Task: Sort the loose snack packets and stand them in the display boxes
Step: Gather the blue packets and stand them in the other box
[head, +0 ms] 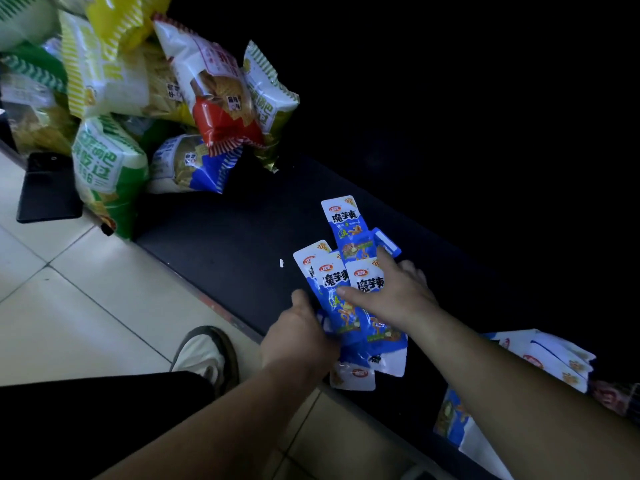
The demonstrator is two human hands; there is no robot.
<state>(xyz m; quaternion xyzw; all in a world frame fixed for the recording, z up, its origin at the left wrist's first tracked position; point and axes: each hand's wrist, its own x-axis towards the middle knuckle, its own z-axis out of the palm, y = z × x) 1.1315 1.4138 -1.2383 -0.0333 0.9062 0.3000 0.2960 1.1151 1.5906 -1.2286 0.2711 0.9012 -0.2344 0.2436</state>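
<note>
Several blue-and-white snack packets (pixel 341 299) lie fanned on a dark low shelf (pixel 225 233). My left hand (pixel 299 336) grips the lower ends of this fan, thumb on top. My right hand (pixel 394 289) lies over the packets with fingers spread, its index finger touching one more blue packet (pixel 346 223) lying farther back. Another packet (pixel 353 375) pokes out below my left hand. At the right edge stands a white-and-blue display box (pixel 550 358) with packets in it, partly hidden behind my right forearm.
A heap of large chip bags (pixel 145 95) in yellow, green, red and blue fills the shelf's left end. A black flat object (pixel 48 192) lies on the pale tiled floor (pixel 86 289). My shoe (pixel 204 355) stands by the shelf edge. The shelf's back is dark.
</note>
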